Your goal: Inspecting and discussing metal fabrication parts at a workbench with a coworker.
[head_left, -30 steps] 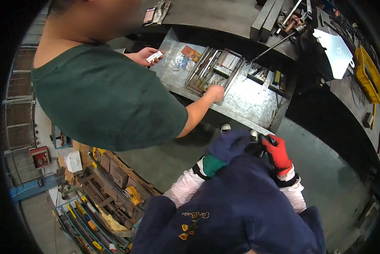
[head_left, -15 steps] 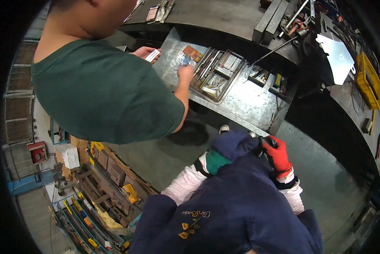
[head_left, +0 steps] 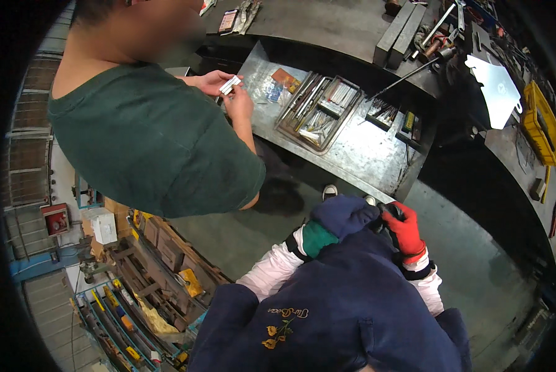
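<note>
My right hand, in a red glove with dark parts at the fingers, is curled beside the edge of my navy apron. Its fingers are bent in, and what they close on is too dark to make out. On the left, a green glove shows between my pink sleeve and a raised bunch of navy cloth. That cloth covers the fingers of my left hand. Across from me, a co-worker in a dark green shirt holds small white sticks with both hands over an open metal drawer.
In the drawer lie a tray of thin rods and small dark boxes. Steel bars, tools and a yellow crate are on the benches. Racks of long parts stand at lower left.
The co-worker's right hand has left the drawer and come up to the white sticks in the other hand. My right hand has shifted only slightly; the left stays under the cloth.
</note>
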`<action>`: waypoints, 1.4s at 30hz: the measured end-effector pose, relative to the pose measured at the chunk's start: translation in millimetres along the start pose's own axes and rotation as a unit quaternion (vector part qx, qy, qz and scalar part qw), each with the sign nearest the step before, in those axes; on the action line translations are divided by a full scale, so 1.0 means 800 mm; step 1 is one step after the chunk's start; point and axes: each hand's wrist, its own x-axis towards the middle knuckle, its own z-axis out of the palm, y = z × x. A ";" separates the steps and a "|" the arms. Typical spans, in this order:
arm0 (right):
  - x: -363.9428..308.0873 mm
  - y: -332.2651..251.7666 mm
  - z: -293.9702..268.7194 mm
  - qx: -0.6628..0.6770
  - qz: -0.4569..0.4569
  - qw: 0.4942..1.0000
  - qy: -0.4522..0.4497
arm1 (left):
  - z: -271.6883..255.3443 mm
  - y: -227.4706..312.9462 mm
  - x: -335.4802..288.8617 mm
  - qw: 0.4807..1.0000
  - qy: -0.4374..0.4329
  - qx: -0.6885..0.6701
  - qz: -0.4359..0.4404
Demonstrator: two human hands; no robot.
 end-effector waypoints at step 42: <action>-0.008 0.012 -0.067 0.000 0.004 1.000 -0.011 | 0.031 0.051 0.014 0.997 0.005 -0.072 -0.009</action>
